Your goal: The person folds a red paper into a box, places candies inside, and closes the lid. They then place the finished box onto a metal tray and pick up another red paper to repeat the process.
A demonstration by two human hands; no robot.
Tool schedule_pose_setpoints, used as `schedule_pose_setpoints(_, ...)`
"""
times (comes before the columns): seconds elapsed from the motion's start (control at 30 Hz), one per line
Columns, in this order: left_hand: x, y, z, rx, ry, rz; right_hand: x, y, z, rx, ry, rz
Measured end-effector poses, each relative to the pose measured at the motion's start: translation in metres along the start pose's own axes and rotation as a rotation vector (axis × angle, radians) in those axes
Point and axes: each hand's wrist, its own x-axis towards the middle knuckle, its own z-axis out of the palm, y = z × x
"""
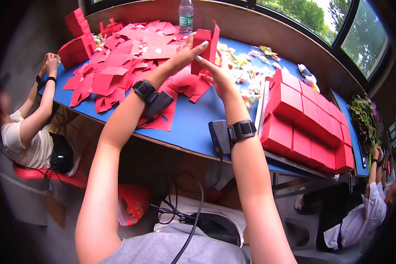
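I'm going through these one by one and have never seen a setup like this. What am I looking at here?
There is no machine: these are a person's own bare hands, with a dark device strapped to each wrist. The single picture comes from a camera worn on that person's head, looking forward and down. The left hand and right hand hold a red card box between them, with a flap standing up. On the blue table lie a heap of red card pieces, small scattered pale and yellow pieces, a bottle and rows of red boxes. Other people sit at either side.
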Motion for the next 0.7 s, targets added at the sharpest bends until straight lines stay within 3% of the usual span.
schedule_pose_setpoints(0.07,0.003,-0.005,-0.002,0.043,-0.012,0.083,-0.002,0.001,0.000,-0.054,0.160,-0.009)
schedule_pose_setpoints(0.13,0.003,-0.006,-0.005,0.107,-0.037,0.085,-0.002,-0.001,-0.006,-0.093,0.143,-0.035)
schedule_pose_setpoints(0.2,0.002,-0.007,-0.007,0.265,0.024,0.254,0.001,-0.001,-0.007,0.060,0.144,-0.018)
schedule_pose_setpoints(0.23,0.003,-0.006,-0.008,0.495,0.152,0.426,-0.001,-0.003,-0.007,0.174,0.117,-0.014)
schedule_pose_setpoints(0.27,0.004,-0.006,-0.010,0.502,0.153,0.425,-0.004,-0.006,-0.007,0.239,0.052,-0.016)
schedule_pose_setpoints(0.37,-0.004,0.008,-0.008,0.916,0.328,0.463,0.003,0.001,-0.001,0.223,0.023,-0.064)
schedule_pose_setpoints(0.43,0.002,0.000,-0.011,0.877,0.435,0.433,0.005,0.004,0.005,-0.010,0.084,-0.063)
schedule_pose_setpoints(0.5,0.006,-0.003,-0.015,0.759,0.577,0.327,0.011,0.010,0.011,-0.386,0.134,-0.328)
schedule_pose_setpoints(0.53,0.010,-0.010,-0.020,0.657,0.645,0.340,0.005,0.007,0.017,-0.490,0.114,-0.451)
schedule_pose_setpoints(0.6,0.015,-0.016,-0.029,0.711,0.679,0.421,0.003,0.005,0.022,-0.515,0.160,-0.494)
schedule_pose_setpoints(0.63,0.015,-0.015,-0.032,0.714,0.673,0.415,0.007,0.011,0.020,-0.614,0.241,-0.515)
schedule_pose_setpoints(0.7,0.015,-0.012,-0.037,0.494,0.347,0.342,0.009,0.014,0.015,-0.648,0.305,-0.465)
